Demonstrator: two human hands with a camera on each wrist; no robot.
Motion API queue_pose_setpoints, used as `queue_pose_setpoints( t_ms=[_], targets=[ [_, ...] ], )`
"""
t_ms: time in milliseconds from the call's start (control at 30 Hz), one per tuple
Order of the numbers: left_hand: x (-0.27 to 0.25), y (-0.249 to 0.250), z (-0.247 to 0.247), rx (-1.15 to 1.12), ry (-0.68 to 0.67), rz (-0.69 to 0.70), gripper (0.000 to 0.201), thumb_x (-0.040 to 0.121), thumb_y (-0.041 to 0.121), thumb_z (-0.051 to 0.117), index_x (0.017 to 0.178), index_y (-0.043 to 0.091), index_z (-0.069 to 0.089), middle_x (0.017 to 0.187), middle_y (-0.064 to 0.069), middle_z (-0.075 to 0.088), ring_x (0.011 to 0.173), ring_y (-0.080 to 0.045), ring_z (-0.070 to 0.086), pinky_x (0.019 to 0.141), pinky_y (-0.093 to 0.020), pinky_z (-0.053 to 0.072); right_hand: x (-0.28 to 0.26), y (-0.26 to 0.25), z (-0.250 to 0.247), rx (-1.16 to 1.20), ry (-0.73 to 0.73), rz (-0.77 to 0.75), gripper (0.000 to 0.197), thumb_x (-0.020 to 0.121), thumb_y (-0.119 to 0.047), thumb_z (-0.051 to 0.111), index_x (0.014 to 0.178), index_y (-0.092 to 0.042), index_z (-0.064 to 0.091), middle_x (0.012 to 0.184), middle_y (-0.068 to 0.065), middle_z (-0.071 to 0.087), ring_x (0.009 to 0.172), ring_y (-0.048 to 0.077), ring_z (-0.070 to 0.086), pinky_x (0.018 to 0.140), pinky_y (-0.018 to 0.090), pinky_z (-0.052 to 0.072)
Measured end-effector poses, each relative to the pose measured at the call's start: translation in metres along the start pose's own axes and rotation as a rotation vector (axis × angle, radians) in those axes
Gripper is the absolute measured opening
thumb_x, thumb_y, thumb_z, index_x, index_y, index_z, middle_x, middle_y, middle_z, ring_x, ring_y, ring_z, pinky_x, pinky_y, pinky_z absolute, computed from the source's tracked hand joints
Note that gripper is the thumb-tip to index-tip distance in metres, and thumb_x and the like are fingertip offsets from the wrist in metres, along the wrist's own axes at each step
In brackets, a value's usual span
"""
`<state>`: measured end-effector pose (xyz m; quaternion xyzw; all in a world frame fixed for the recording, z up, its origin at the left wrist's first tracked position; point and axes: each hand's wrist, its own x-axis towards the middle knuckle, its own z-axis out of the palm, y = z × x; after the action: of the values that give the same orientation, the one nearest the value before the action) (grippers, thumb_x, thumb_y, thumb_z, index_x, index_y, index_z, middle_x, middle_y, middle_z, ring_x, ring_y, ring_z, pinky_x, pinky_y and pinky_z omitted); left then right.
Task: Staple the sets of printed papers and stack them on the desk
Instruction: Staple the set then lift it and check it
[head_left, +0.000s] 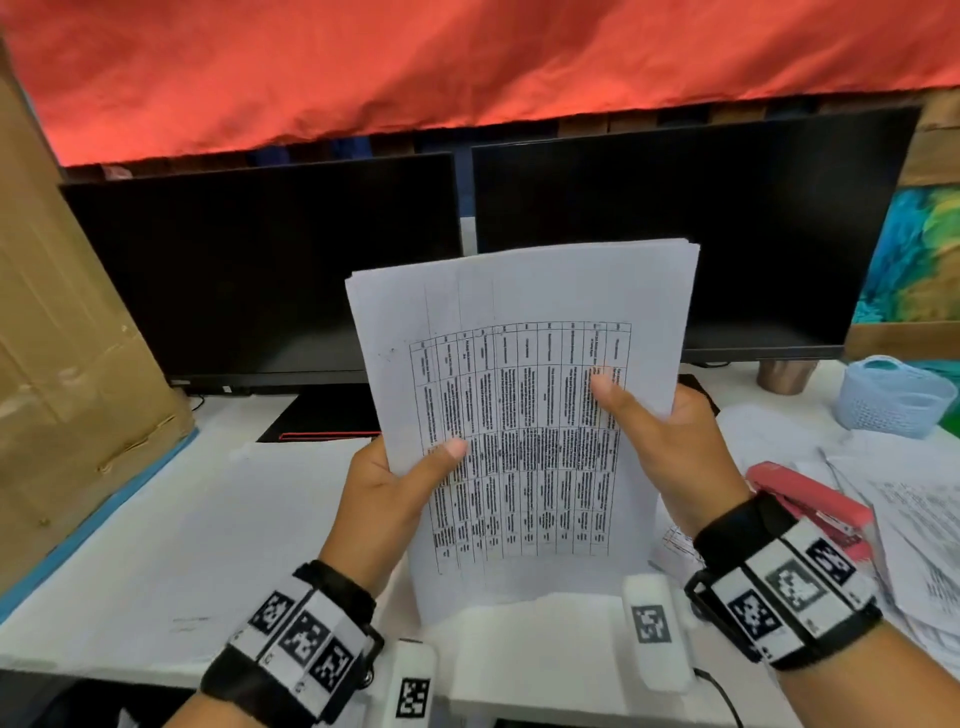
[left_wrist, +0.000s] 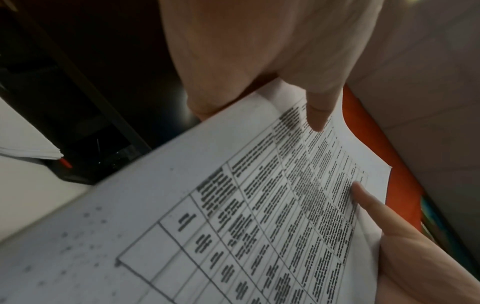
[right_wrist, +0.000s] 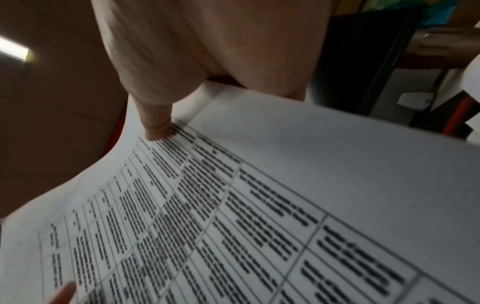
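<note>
- step in hand, as i judge it: squaring up one set (head_left: 524, 410) of printed sheets before stapling; no staple shows on it, though the corners are not all clear.
- the set is held upright above the desk (head_left: 156, 545), in front of two dark monitors (head_left: 270, 270), its bottom edge near or on the desk; i cannot tell which.
- left hand (head_left: 384, 499) grips the set's left edge, thumb pressed on the front, fingers hidden behind the sheets.
- right hand (head_left: 670, 452) grips the right edge the same way, thumb on the printed table, fingers curled behind.
- next move likely calls for tapping the edges flush, then freeing the right hand to reach the red stapler (head_left: 810, 504), which lies just right of that wrist among loose papers (head_left: 914, 525); the left hand would need to keep a corner pinched so the sheets do not slide.
- the set: several white sheets, top edges slightly fanned, front page bearing a dense table printed sideways, with faint speckles near the left margin; it bows a little between the thumbs.
- another flat pile (head_left: 218, 530) lies on the desk to the left.
</note>
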<state>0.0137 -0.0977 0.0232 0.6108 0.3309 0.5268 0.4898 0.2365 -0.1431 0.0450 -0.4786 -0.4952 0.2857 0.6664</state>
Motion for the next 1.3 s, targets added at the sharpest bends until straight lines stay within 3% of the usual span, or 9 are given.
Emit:
queue_pose_setpoints(
  t_ms=[300,433,567,767,833,900,1000,1167,1300],
  targets=[
    [0.000,-0.004,0.002,0.055,0.061,-0.010,0.022,0.090,0.018,0.061,0.110,0.020,0.068,0.102,0.009,0.075,0.096,-0.008,0.071,0.074,-0.016,0.056,0.004,-0.010,-0.025,0.002,-0.084,0.107,0.041,0.078,-0.050,0.058,0.104,-0.020,0.068,0.101,-0.002,0.075,0.094,0.011,0.071,0.076,0.024,0.056],
    [-0.003,-0.002,-0.014,0.072,0.059,-0.092,0.016,0.091,0.017,0.060,0.103,0.019,0.070,0.097,0.005,0.077,0.090,-0.011,0.073,0.072,-0.021,0.055,0.031,0.003,-0.087,-0.658,0.090,0.187,0.036,0.088,-0.048,0.061,0.107,-0.017,0.067,0.104,-0.001,0.070,0.099,0.015,0.064,0.080,0.028,0.049],
    [-0.016,-0.013,-0.023,0.120,0.027,-0.198,0.017,0.090,0.020,0.062,0.104,0.017,0.071,0.097,0.000,0.077,0.091,-0.017,0.073,0.086,-0.037,0.052,0.041,0.032,-0.149,-1.483,-0.034,0.566,0.055,0.089,-0.053,0.057,0.124,-0.010,0.056,0.127,0.010,0.059,0.113,0.028,0.056,0.093,0.031,0.044],
    [-0.035,-0.040,-0.016,0.154,0.019,-0.330,0.013,0.089,0.021,0.065,0.100,0.017,0.070,0.090,0.004,0.077,0.083,-0.012,0.073,0.076,-0.029,0.051,0.023,0.059,-0.165,-1.574,-0.248,0.753,0.050,0.098,-0.051,0.040,0.129,-0.013,0.050,0.129,0.015,0.057,0.116,0.029,0.055,0.097,0.031,0.042],
    [-0.038,-0.045,-0.014,0.144,0.020,-0.361,0.014,0.089,0.021,0.066,0.101,0.015,0.072,0.093,-0.002,0.077,0.089,-0.019,0.072,0.079,-0.032,0.052,0.024,0.062,-0.165,-1.562,-0.202,0.720,0.038,0.097,-0.052,0.042,0.102,-0.018,0.059,0.117,0.016,0.061,0.107,0.030,0.058,0.091,0.031,0.045],
    [-0.040,-0.045,-0.011,0.139,0.010,-0.378,0.015,0.090,0.020,0.066,0.102,0.014,0.072,0.093,-0.002,0.077,0.090,-0.020,0.073,0.081,-0.033,0.053,0.029,0.066,-0.164,-1.478,-0.070,0.661,0.034,0.094,-0.045,0.051,0.073,-0.018,0.050,0.097,0.016,0.064,0.087,0.031,0.060,0.075,0.031,0.046],
    [-0.041,-0.043,-0.008,0.133,0.004,-0.388,0.013,0.092,0.017,0.063,0.101,0.014,0.072,0.091,-0.001,0.077,0.085,-0.015,0.074,0.081,-0.032,0.054,0.041,0.066,-0.156,-1.041,0.200,0.637,0.034,0.086,-0.031,0.062,0.076,0.001,0.058,0.070,0.016,0.062,0.062,0.027,0.057,0.057,0.029,0.042],
    [-0.042,-0.043,-0.004,0.137,0.015,-0.410,0.010,0.091,0.019,0.065,0.095,0.013,0.072,0.083,-0.001,0.076,0.086,-0.021,0.071,0.079,-0.030,0.056,0.044,0.022,-0.100,-0.269,0.383,0.292,0.047,0.093,-0.039,0.055,0.125,-0.005,0.056,0.085,0.000,0.059,0.071,0.017,0.058,0.069,0.035,0.052],
    [-0.042,-0.043,0.002,0.125,0.000,-0.428,0.013,0.091,0.017,0.066,0.092,0.005,0.072,0.092,-0.013,0.075,0.092,-0.033,0.070,0.089,-0.042,0.056,0.041,-0.029,-0.050,0.442,0.264,0.174,0.036,0.099,-0.036,0.043,0.129,-0.018,0.055,0.115,0.004,0.065,0.099,0.015,0.067,0.095,0.039,0.052]
  ],
)
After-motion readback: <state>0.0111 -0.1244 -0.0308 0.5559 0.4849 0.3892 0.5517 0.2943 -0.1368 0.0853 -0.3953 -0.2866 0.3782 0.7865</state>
